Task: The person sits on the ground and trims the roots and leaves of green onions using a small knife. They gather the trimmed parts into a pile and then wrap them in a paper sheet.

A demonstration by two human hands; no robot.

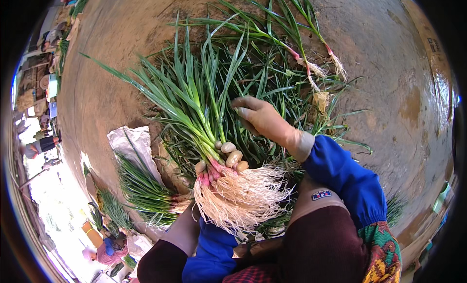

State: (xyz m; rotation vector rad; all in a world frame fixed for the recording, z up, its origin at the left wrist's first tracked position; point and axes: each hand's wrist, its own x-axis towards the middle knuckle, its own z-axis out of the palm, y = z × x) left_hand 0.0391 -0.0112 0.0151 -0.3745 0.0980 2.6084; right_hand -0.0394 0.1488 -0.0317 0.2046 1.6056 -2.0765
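My left hand (234,158) is closed around a bunch of green garlic plants (204,131); only its fingertips and thumb tip show around the stems. The bunch has long green leaves fanning away from me, pinkish stem bases and a thick mass of pale roots (240,195) hanging over my left wrist. To the right of the leaves, my right hand (262,117) hovers with bent fingers apart, and I see nothing held in it. Below both hands lies a large heap of similar green plants (270,77), partly hidden by the bunch.
Several loose plants (310,60) lie at the heap's far edge, roots towards the right. On the left, another bundle (149,190) rests beside a white sack (135,140). My knees (317,195) flank the near side. People (109,250) and more greens are along the left rim.
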